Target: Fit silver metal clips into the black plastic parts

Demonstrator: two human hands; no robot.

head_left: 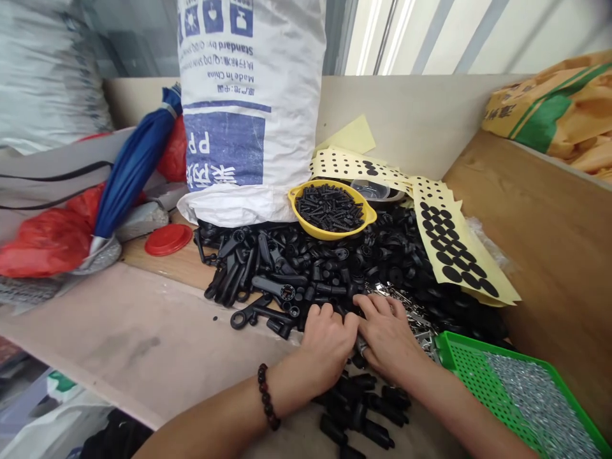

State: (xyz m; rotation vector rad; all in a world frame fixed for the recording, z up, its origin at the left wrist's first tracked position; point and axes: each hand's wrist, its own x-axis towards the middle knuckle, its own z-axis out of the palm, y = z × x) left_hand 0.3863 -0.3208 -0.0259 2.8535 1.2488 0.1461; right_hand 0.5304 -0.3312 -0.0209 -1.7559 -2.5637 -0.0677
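My left hand (327, 344), with a beaded bracelet at the wrist, is closed, its fingers curled at the front edge of a pile of black plastic parts (287, 264). Touching it on the right is my right hand (387, 335), fingers bent around something dark and small between the hands; the piece is mostly hidden. Small metal pieces (406, 306) lie just beyond my right hand. Below the hands, several black cylindrical parts (375, 408) are scattered on the table (143, 338).
A yellow bowl (308, 228) of black screw-like parts stands behind the pile, before a white sack (287, 95). Sticker sheets (430, 245) lie right, above a green tray (471, 357) of metal pieces. A blue umbrella (134, 166) and red lid (168, 239) are left.
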